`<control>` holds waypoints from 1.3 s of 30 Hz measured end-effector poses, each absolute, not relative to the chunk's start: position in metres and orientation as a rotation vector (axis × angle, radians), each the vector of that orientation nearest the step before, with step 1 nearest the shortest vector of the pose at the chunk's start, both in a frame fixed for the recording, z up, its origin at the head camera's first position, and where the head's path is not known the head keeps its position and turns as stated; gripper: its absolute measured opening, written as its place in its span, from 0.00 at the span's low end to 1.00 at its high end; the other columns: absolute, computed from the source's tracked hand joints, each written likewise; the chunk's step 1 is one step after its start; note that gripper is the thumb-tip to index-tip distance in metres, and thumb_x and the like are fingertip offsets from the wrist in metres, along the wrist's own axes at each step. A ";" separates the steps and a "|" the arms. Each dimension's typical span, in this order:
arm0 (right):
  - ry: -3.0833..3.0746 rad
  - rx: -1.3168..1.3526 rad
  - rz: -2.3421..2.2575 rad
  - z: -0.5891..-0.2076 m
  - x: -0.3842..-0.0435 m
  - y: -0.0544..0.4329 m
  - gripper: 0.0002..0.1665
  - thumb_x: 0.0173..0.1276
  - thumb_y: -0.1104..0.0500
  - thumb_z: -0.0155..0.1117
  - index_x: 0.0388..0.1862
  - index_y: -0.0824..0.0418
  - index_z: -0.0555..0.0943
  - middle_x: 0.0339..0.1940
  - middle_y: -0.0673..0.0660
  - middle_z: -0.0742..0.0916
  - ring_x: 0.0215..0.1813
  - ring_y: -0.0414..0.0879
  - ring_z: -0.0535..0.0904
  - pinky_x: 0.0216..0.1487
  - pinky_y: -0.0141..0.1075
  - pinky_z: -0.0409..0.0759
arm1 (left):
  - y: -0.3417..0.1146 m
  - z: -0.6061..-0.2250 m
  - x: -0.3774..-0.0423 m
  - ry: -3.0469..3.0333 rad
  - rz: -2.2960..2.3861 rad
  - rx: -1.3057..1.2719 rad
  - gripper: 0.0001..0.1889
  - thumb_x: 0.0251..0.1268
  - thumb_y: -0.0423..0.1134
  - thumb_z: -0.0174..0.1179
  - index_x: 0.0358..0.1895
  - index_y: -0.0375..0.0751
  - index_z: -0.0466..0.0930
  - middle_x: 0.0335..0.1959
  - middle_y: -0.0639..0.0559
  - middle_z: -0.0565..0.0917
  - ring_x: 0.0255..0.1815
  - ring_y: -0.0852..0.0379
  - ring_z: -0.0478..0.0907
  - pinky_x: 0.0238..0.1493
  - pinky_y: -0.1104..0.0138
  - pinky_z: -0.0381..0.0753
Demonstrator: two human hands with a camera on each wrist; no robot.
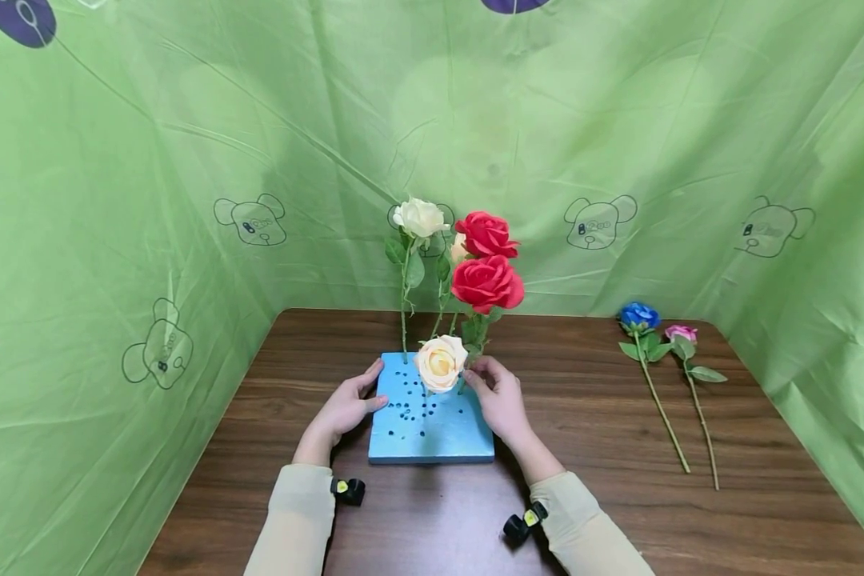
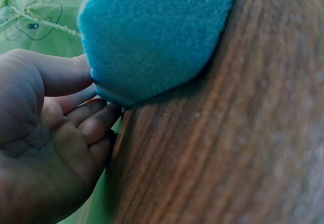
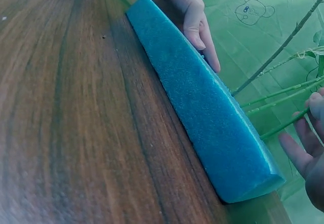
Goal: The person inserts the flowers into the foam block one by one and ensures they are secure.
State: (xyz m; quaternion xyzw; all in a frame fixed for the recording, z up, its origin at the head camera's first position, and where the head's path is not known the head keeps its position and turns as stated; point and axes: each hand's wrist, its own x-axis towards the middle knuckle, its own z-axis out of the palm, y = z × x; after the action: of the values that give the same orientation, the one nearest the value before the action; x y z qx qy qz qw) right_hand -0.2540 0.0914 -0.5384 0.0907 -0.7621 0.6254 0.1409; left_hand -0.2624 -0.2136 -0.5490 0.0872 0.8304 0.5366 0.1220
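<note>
A light-blue foam block (image 1: 442,438) dotted with small holes lies on the table, with several artificial roses standing in it. My left hand (image 1: 347,406) grips its left edge, thumb over the top and fingers against the side. At the block's right part, my right hand (image 1: 502,400) pinches the green stem (image 3: 287,125) of a red rose (image 1: 487,284) low down, close above the foam. Behind that bloom rises a second red rose (image 1: 484,232), partly covering a cream rose (image 1: 458,249). A white rose (image 1: 421,218) stands at the back left; a peach rose (image 1: 442,363) is lower in front.
On the right of the brown wooden table (image 1: 583,448) lie a blue rose (image 1: 640,315) and a pink rose (image 1: 682,334), stems toward the front. Green cloth (image 1: 346,120) hangs around the back and sides. Both wrists carry small black cameras.
</note>
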 end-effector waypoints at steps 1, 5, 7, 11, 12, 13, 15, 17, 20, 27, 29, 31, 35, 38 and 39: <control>-2.212 0.260 1.804 -0.539 -0.254 0.092 0.02 0.75 0.70 0.69 0.43 0.69 0.86 0.38 0.62 0.90 0.41 0.62 0.89 0.42 0.29 0.85 | -0.213 -0.549 -0.262 2.423 1.567 0.254 0.39 0.77 0.35 0.65 0.86 0.45 0.58 0.87 0.55 0.55 0.87 0.52 0.47 0.85 0.51 0.48; -2.222 0.276 1.841 -0.539 -0.255 0.094 0.03 0.75 0.67 0.71 0.43 0.68 0.86 0.38 0.59 0.89 0.40 0.59 0.90 0.42 0.34 0.88 | -0.213 -0.549 -0.262 2.426 1.563 0.252 0.39 0.78 0.35 0.65 0.86 0.45 0.58 0.87 0.54 0.55 0.88 0.51 0.47 0.85 0.50 0.48; -2.233 0.289 1.842 -0.539 -0.255 0.094 0.03 0.75 0.67 0.72 0.43 0.67 0.86 0.38 0.59 0.89 0.39 0.59 0.89 0.42 0.36 0.89 | -0.214 -0.549 -0.263 2.429 1.561 0.251 0.39 0.78 0.36 0.65 0.86 0.46 0.58 0.87 0.54 0.55 0.88 0.51 0.47 0.85 0.50 0.48; -2.281 0.293 1.787 -0.539 -0.254 0.094 0.03 0.75 0.66 0.71 0.43 0.66 0.86 0.37 0.56 0.89 0.38 0.53 0.89 0.41 0.36 0.88 | -0.214 -0.550 -0.263 2.422 1.564 0.255 0.39 0.78 0.36 0.65 0.86 0.46 0.58 0.87 0.55 0.55 0.88 0.51 0.47 0.85 0.50 0.48; -2.300 0.292 1.762 -0.539 -0.253 0.094 0.03 0.76 0.65 0.72 0.42 0.65 0.86 0.37 0.55 0.90 0.38 0.51 0.88 0.41 0.35 0.87 | -0.214 -0.550 -0.263 2.424 1.562 0.259 0.39 0.78 0.36 0.65 0.86 0.46 0.57 0.87 0.54 0.55 0.88 0.51 0.47 0.85 0.50 0.48; -2.317 0.290 1.739 -0.539 -0.253 0.094 0.03 0.76 0.65 0.72 0.42 0.64 0.86 0.37 0.54 0.90 0.39 0.49 0.88 0.41 0.34 0.87 | -0.214 -0.550 -0.263 2.425 1.562 0.264 0.39 0.78 0.36 0.65 0.86 0.46 0.57 0.87 0.54 0.55 0.88 0.51 0.46 0.85 0.50 0.48; -2.340 0.288 1.704 -0.540 -0.253 0.093 0.03 0.75 0.64 0.72 0.41 0.62 0.85 0.37 0.52 0.90 0.40 0.45 0.87 0.41 0.33 0.85 | -0.215 -0.550 -0.263 2.427 1.560 0.270 0.39 0.78 0.36 0.65 0.86 0.46 0.57 0.87 0.53 0.55 0.88 0.50 0.46 0.84 0.49 0.48; -2.358 0.292 1.666 -0.541 -0.252 0.093 0.03 0.74 0.65 0.73 0.41 0.61 0.85 0.37 0.51 0.90 0.41 0.44 0.87 0.42 0.33 0.84 | -0.215 -0.550 -0.263 2.431 1.557 0.271 0.39 0.78 0.36 0.65 0.86 0.46 0.57 0.87 0.53 0.55 0.88 0.50 0.46 0.84 0.49 0.48; -2.370 0.283 1.634 -0.543 -0.253 0.092 0.05 0.73 0.64 0.74 0.39 0.59 0.85 0.36 0.51 0.90 0.41 0.44 0.87 0.42 0.34 0.82 | -0.215 -0.550 -0.263 2.431 1.558 0.269 0.39 0.78 0.36 0.65 0.86 0.46 0.57 0.87 0.53 0.54 0.88 0.50 0.46 0.84 0.49 0.48; -2.396 0.273 1.579 -0.545 -0.254 0.092 0.07 0.72 0.64 0.75 0.38 0.58 0.83 0.35 0.51 0.89 0.43 0.46 0.87 0.45 0.38 0.83 | -0.215 -0.551 -0.263 2.427 1.560 0.261 0.39 0.78 0.36 0.65 0.86 0.46 0.57 0.87 0.54 0.54 0.88 0.51 0.46 0.84 0.50 0.48; -2.404 0.281 1.559 -0.545 -0.254 0.092 0.07 0.73 0.64 0.75 0.38 0.58 0.83 0.35 0.51 0.89 0.44 0.47 0.87 0.46 0.39 0.83 | -0.214 -0.551 -0.263 2.425 1.567 0.259 0.39 0.78 0.36 0.65 0.86 0.46 0.57 0.87 0.54 0.55 0.88 0.51 0.47 0.84 0.50 0.48; -2.409 0.285 1.542 -0.545 -0.254 0.092 0.08 0.72 0.64 0.75 0.37 0.58 0.83 0.35 0.51 0.89 0.44 0.47 0.86 0.45 0.40 0.83 | -0.214 -0.551 -0.263 2.423 1.569 0.263 0.39 0.78 0.35 0.65 0.86 0.46 0.57 0.87 0.54 0.55 0.88 0.51 0.47 0.84 0.50 0.49; -2.417 0.306 1.505 -0.545 -0.253 0.092 0.09 0.72 0.65 0.75 0.35 0.57 0.82 0.34 0.51 0.88 0.43 0.47 0.86 0.43 0.40 0.82 | -0.214 -0.552 -0.262 2.434 1.561 0.269 0.39 0.78 0.36 0.65 0.86 0.46 0.57 0.87 0.53 0.55 0.88 0.50 0.47 0.84 0.49 0.49; -2.412 0.340 1.472 -0.545 -0.254 0.091 0.10 0.72 0.65 0.75 0.34 0.57 0.82 0.34 0.51 0.88 0.42 0.47 0.85 0.43 0.41 0.82 | -0.214 -0.551 -0.262 2.444 1.555 0.268 0.39 0.78 0.36 0.65 0.86 0.46 0.58 0.87 0.53 0.55 0.88 0.50 0.47 0.84 0.49 0.49; -2.410 0.351 1.462 -0.545 -0.254 0.091 0.10 0.72 0.66 0.75 0.34 0.57 0.82 0.34 0.51 0.88 0.42 0.47 0.86 0.42 0.41 0.83 | -0.214 -0.551 -0.262 2.446 1.554 0.267 0.39 0.78 0.36 0.65 0.86 0.46 0.58 0.87 0.53 0.55 0.88 0.50 0.47 0.84 0.48 0.49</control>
State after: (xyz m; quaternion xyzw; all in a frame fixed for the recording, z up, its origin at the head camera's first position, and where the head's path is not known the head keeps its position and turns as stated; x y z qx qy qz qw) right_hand -0.2544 0.0911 -0.5450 0.1221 -0.8390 0.5087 0.1499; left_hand -0.2623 -0.2137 -0.5509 0.0913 0.8348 0.5305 0.1156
